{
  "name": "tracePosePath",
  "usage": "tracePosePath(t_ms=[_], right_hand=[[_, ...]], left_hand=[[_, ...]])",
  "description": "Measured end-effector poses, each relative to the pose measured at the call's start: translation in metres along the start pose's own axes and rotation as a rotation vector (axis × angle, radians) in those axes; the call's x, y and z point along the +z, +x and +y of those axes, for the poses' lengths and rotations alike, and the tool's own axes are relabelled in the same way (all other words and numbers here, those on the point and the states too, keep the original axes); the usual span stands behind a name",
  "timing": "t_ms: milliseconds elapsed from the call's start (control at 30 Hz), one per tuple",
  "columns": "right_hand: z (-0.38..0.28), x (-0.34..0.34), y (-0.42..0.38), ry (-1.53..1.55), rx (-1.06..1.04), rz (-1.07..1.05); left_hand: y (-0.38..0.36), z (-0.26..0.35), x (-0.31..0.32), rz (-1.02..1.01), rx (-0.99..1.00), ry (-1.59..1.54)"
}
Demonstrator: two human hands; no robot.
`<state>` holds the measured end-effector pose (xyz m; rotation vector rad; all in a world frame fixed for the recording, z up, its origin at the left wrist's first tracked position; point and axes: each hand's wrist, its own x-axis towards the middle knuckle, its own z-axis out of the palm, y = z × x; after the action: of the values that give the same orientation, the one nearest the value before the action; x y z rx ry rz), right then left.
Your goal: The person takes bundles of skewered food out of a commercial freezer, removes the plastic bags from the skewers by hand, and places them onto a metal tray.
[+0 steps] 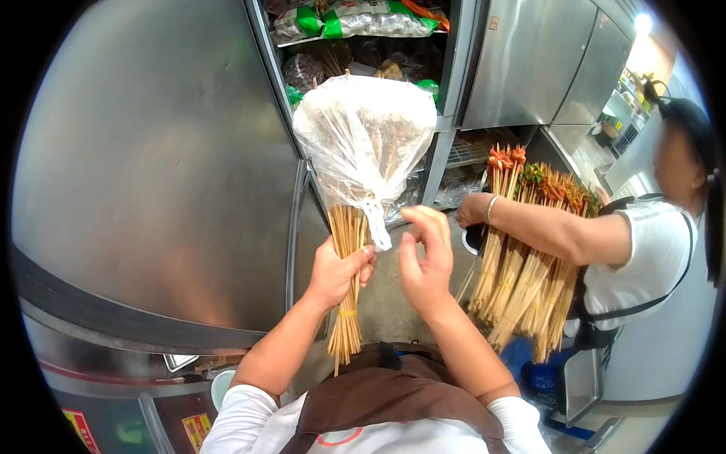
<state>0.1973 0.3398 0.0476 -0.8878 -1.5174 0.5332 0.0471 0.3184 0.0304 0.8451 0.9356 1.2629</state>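
Observation:
My left hand (338, 272) is wrapped round a bundle of wooden skewers (346, 325), whose sticks point down toward me. Over the upper end of the bundle is a clear plastic bag (367, 125), gathered and knotted around the sticks with its white tied end hanging down. What is on the skewers inside the bag is too cloudy to make out. Just right of the knot, my right hand (426, 261) is raised with fingers apart and bent, holding nothing.
At left stands a wide steel refrigerator door (174, 166), swung open. Bagged food (355, 21) fills the fridge shelves ahead. On the right, a co-worker (643, 250) reaches across several bundles of loaded skewers (529, 257). More steel doors (525, 60) stand behind.

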Motion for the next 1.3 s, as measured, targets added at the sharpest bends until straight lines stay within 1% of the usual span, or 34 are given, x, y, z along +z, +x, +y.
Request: tracePosePath(t_ms=[33,100,133,167,233,267,300,333,367,400,433,533,567,633,667,733,800,833,867,933,1000,1067,1100,1167,1200,1300], right_hand=[[0.002,0.008,0.010,-0.003,0.000,0.002],[0.004,0.030,0.028,-0.343,-0.245,0.001],[-0.001,0.038,0.036,-0.394,-0.187,-0.048],[-0.003,0.029,0.024,-0.380,-0.202,-0.042],[0.013,0.035,0.036,-0.561,-0.306,-0.021],[0.021,0.037,0.040,-0.584,-0.325,0.000],[0.032,0.040,0.048,-0.608,-0.303,0.001],[0.042,0.042,0.055,-0.619,-0.295,0.015],[0.055,0.044,0.064,-0.632,-0.289,0.032],[0.069,0.046,0.074,-0.613,-0.217,0.096],[0.081,0.046,0.082,-0.638,-0.200,0.099],[0.120,0.045,0.100,-0.146,0.284,0.329],[0.133,0.038,0.100,-0.152,0.288,0.335],[0.164,0.013,0.095,0.485,0.766,0.498],[0.172,0.009,0.090,0.491,0.771,0.491],[0.177,0.009,0.072,0.457,0.676,0.387],[0.188,0.025,0.040,0.271,0.746,0.026],[0.197,0.042,0.015,0.122,0.612,-0.125],[0.193,0.052,-0.002,0.006,0.606,-0.357],[0.175,0.074,-0.019,-0.151,0.297,-0.653],[0.186,0.111,-0.043,-0.079,0.112,-0.842],[0.189,0.149,-0.061,-0.091,-0.020,-1.035],[0.198,0.155,-0.078,-0.038,-0.063,-1.160],[0.197,0.186,-0.091,0.045,-0.295,-1.246],[0.195,0.206,-0.103,0.122,-0.296,-1.243],[0.202,0.246,-0.134,0.196,-0.292,-1.170]], left_hand=[[0.005,0.001,-0.004,-0.004,-0.001,-0.001],[0.015,0.004,-0.014,-0.030,0.016,0.062],[0.021,0.005,-0.020,-0.040,0.011,0.063],[0.005,-0.007,-0.013,-0.004,0.047,0.091],[0.014,-0.012,-0.018,0.007,0.056,0.114],[0.018,-0.011,-0.024,0.052,0.072,0.158],[0.027,-0.009,-0.029,0.091,0.076,0.197],[0.035,-0.001,-0.033,0.082,0.064,0.204],[0.046,0.000,-0.038,0.108,0.049,0.176],[0.058,0.002,-0.043,0.110,0.048,0.200],[0.067,0.006,-0.046,0.118,0.047,0.223],[0.091,0.012,-0.050,0.073,0.062,0.240],[0.097,0.016,-0.049,0.065,0.056,0.239],[0.105,0.016,-0.041,0.057,-0.005,0.201],[0.108,0.020,-0.037,0.078,0.000,0.174],[0.118,0.034,-0.029,0.103,0.033,0.194],[0.127,0.043,-0.026,0.134,0.052,0.185],[0.132,0.048,-0.027,0.144,0.057,0.185],[0.139,0.049,-0.027,0.135,0.073,0.159],[0.147,0.057,-0.031,0.161,0.075,0.168],[0.155,0.062,-0.038,0.160,0.078,0.198],[0.162,0.064,-0.042,0.187,0.067,0.228],[0.160,0.048,-0.039,0.215,0.063,0.250],[0.162,0.049,-0.040,0.240,0.017,0.252],[0.164,0.050,-0.044,0.236,0.008,0.252],[0.170,0.047,-0.064,0.240,-0.027,0.255]])
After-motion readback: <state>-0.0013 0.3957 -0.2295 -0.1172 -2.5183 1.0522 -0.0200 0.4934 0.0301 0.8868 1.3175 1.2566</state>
